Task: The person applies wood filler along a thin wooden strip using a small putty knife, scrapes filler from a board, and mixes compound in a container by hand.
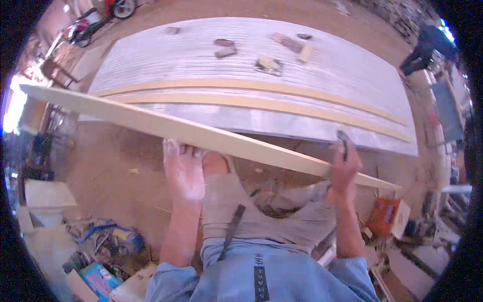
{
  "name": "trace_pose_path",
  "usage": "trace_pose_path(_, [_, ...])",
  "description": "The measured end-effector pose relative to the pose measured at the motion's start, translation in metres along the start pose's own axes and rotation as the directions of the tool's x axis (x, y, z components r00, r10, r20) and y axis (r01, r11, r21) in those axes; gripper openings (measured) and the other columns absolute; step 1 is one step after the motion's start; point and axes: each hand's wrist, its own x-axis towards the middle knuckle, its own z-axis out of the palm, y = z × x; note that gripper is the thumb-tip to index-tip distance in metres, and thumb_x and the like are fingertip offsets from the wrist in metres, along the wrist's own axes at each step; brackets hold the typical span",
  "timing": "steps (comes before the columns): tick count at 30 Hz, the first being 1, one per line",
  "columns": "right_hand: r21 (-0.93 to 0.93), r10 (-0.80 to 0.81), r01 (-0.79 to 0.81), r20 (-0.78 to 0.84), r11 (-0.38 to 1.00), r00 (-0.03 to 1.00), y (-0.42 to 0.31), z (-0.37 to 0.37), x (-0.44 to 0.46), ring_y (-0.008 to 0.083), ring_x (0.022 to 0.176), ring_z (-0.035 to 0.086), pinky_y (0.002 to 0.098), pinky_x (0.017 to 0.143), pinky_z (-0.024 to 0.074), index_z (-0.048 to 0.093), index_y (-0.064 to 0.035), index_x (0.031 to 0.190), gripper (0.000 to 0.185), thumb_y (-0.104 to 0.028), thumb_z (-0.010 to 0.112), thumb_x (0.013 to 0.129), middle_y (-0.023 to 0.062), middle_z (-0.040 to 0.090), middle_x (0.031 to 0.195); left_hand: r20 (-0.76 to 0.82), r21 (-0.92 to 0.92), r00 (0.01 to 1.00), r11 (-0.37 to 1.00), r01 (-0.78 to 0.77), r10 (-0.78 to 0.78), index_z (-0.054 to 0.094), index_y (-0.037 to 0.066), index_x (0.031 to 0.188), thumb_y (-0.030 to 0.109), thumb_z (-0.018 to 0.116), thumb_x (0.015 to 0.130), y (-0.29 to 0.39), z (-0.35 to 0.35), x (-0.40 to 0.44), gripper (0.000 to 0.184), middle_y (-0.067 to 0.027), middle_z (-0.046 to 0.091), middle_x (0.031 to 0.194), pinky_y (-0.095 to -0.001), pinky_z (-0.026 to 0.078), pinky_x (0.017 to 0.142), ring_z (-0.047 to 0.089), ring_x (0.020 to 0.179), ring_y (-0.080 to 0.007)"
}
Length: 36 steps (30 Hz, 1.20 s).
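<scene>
A long pale wooden strip point(201, 133) stretches across the view, slanting down from upper left to lower right. Beneath its left half, my left hand point(183, 168) grips the lower edge, palm whitened with dust and fingers curled behind the wood. My right hand point(345, 163) is closed around a small dark object point(343, 137), close to the strip's right part; blur hides what the object is. Beyond, two more pale strips point(241, 100) lie side by side along the near part of a white ridged panel point(201, 65).
Several small blocks point(292, 44) lie on the panel. A motorbike point(85, 27) is at the upper left, another person point(427, 48) at the upper right. Blue-cabled tools point(115, 241) and a blue box point(98, 279) are at lower left, a red box point(385, 216) at right.
</scene>
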Motion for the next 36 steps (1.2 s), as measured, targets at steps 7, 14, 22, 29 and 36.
trace_pose_path(7, [0.024,-0.202,0.204,-0.072,0.979,0.977,-0.047,0.017,-0.012,0.0309,0.087,0.069,0.0367,0.077,0.0539,0.066,-0.0011,0.114,0.026,-0.008,0.064,0.088,0.0190,0.069,0.102,-0.049,0.159,0.998,0.987,-0.021,0.029,0.041,0.010,0.140,0.033,0.056,0.097,-0.009,-0.009,-0.015,0.051,-0.0108,0.050,0.133,-0.0463,0.037,0.106,0.047,0.121,-0.0266])
trace_pose_path(14, [0.276,-0.215,0.194,0.048,0.941,0.975,-0.103,0.013,-0.013,0.0285,0.081,0.068,0.0339,0.068,0.0533,0.065,-0.0033,0.117,0.031,-0.002,0.065,0.086,0.0151,0.068,0.099,-0.051,0.083,0.990,0.989,-0.123,0.128,0.051,-0.001,0.129,0.025,0.056,0.098,0.058,-0.026,0.037,0.041,-0.0140,0.058,0.125,-0.0427,0.043,0.103,0.056,0.112,-0.0258])
trace_pose_path(22, [0.473,-0.302,0.211,0.126,0.856,0.945,-0.103,-0.015,-0.013,0.0376,0.096,0.063,0.0419,0.080,0.0520,0.060,-0.0033,0.124,0.037,-0.007,0.060,0.088,0.0197,0.064,0.103,0.392,0.019,0.913,0.992,-0.128,0.110,0.044,-0.006,0.135,0.016,0.049,0.100,0.160,-0.097,0.111,0.042,-0.0185,0.055,0.130,-0.0464,0.044,0.105,0.054,0.119,-0.0301])
trace_pose_path(29, [0.304,-0.229,0.234,-0.053,0.924,0.972,-0.062,-0.044,-0.002,0.0314,0.098,0.065,0.0373,0.087,0.0513,0.064,-0.0004,0.119,0.029,-0.007,0.059,0.091,0.0182,0.067,0.105,0.314,0.059,0.896,0.936,-0.348,0.314,0.040,-0.008,0.137,0.009,0.048,0.097,0.165,-0.021,0.146,0.045,-0.0175,0.053,0.131,-0.0420,0.045,0.105,0.050,0.122,-0.0302])
trace_pose_path(36, [0.307,0.339,-0.251,-0.278,0.918,0.899,-0.012,-0.082,0.009,0.0138,0.087,0.058,0.0296,0.077,0.0475,0.062,0.0003,0.120,0.034,-0.024,0.049,0.100,0.0068,0.066,0.107,0.267,0.528,0.867,0.688,-0.497,0.422,0.051,-0.002,0.127,0.019,0.057,0.093,0.146,0.011,0.248,0.041,-0.0135,0.058,0.121,-0.0385,0.047,0.098,0.056,0.110,-0.0270])
